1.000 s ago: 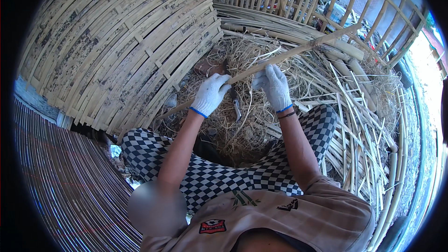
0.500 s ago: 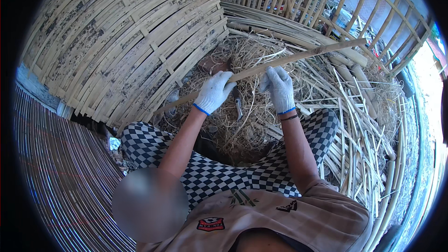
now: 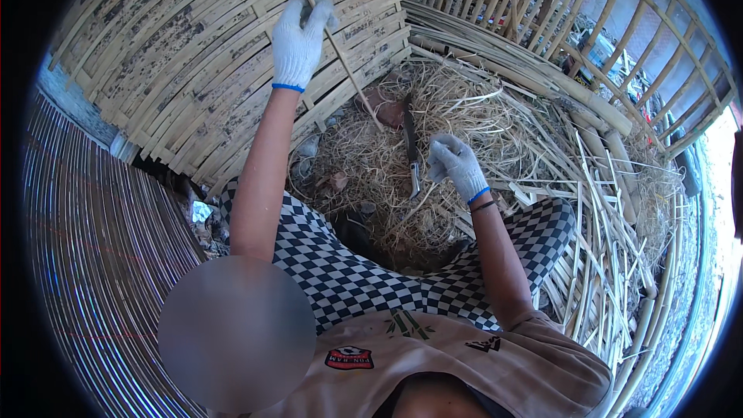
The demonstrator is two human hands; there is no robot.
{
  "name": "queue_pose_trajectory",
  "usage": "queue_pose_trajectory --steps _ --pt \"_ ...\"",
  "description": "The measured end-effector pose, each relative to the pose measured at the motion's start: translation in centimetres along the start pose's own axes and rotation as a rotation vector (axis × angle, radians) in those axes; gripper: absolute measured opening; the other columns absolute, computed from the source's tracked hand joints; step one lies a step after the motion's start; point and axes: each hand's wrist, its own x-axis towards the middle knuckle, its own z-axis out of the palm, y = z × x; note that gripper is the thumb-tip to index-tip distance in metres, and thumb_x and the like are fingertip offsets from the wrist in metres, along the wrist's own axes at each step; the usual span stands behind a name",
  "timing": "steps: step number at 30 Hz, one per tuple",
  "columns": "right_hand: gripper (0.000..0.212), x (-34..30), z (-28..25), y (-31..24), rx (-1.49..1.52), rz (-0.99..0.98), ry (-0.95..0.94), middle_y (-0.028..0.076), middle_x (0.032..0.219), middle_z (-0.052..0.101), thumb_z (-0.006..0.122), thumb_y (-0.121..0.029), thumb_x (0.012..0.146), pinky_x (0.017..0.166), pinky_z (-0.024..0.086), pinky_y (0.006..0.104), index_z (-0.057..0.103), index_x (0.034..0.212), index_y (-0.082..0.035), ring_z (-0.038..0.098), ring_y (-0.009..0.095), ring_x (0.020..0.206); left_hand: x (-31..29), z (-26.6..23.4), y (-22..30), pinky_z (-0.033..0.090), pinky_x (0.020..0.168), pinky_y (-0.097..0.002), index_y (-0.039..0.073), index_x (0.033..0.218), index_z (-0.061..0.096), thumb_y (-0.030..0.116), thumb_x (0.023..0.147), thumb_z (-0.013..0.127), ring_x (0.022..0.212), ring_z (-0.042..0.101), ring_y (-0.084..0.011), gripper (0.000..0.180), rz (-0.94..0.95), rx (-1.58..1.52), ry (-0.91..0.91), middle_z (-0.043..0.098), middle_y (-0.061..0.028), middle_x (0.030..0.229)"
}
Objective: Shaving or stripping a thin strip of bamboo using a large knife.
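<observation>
Upper end of bamboo strip [image 3: 346,66] cut off by top of view; fingertips of right hand [image 3: 458,167] hard to make out, cannot tell whether it holds anything. Left hand [image 3: 297,53] stretched well forward, closed around strip; right hand nearer body, curled. Strip slants down rightward from left hand. Knife [image 3: 411,141] just left of right hand.

Left hand [image 3: 297,50] raised over woven panel [image 3: 193,54], bamboo strip [image 3: 349,70] swung leftward

the left hand [image 3: 299,40] grips, stretched well forward; the right hand [image 3: 457,166] half-curls nearer.
</observation>
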Motion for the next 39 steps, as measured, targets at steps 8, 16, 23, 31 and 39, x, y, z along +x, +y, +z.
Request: queue_pose_trajectory --steps 8,16,23,31,39 --pt "0.027 0.8 1.2 1.8 -0.186 0.119 0.038 0.003 0.078 0.067 0.063 -0.024 0.097 0.051 0.052 0.025 0.064 0.114 -0.003 0.064 0.009 0.06 1.0 0.3 -4.8 0.054 0.077 -0.029 -0.002 0.103 0.064 0.012 0.098 0.063 0.079 0.068 -0.0151 0.015 -0.087 -0.238 0.102 0.069 -0.0079 0.084" --pt "0.034 3.1 1.3 6.9 -0.435 0.091 0.041 0.007 0.083 0.07 0.068 -0.031 0.093 0.066 0.056 0.0334 0.066 0.113 -0.004 0.07 0.019 0.074 2.2 1.9 -6.8 0.054 0.082 -0.0289 -0.006 0.108 0.062 0.011 0.097 0.061 0.082 0.065 -0.0135 0.02 -0.102 -0.247 0.159 0.068 -0.0086 0.087" --pt "0.049 4.9 1.6 11.7 -0.925 0.076 0.038 0.021 0.094 0.071 0.077 -0.037 0.082 0.079 0.054 0.0436 0.064 0.116 -0.004 0.07 0.037 0.088 4.2 -1.0 -4.5 0.055 0.075 -0.031 -0.005 0.104 0.061 0.026 0.103 0.056 0.075 0.064 -0.0163 0.032 -0.072 -0.455 0.318 0.065 -0.0091 0.083" --pt "0.055 8.3 2.4 15.3 -1.028 0.165 0.154 0.025 0.103 0.068 0.075 -0.036 0.081 0.087 0.053 0.0486 0.059 0.121 -0.002 0.066 0.041 0.1 3.3 -6.2 0.8 0.034 0.046 -0.0298 0.004 0.087 0.053 0.039 0.106 0.045 0.051 0.03 -0.0117 0.041 0.131 -0.689 0.369 0.035 0.0001 0.063" --pt "0.056 10.2 4.0 16.5 -1.103 0.426 0.163 0.026 0.114 0.066 0.076 -0.031 0.079 0.092 0.053 0.0476 0.053 0.119 0.001 0.066 0.04 0.108 3.1 -8.6 2.0 0.018 0.041 -0.0266 0.004 0.089 0.058 0.059 0.104 0.039 0.045 0.024 -0.0082 0.06 0.081 -0.713 0.285 0.03 0.0042 0.057"
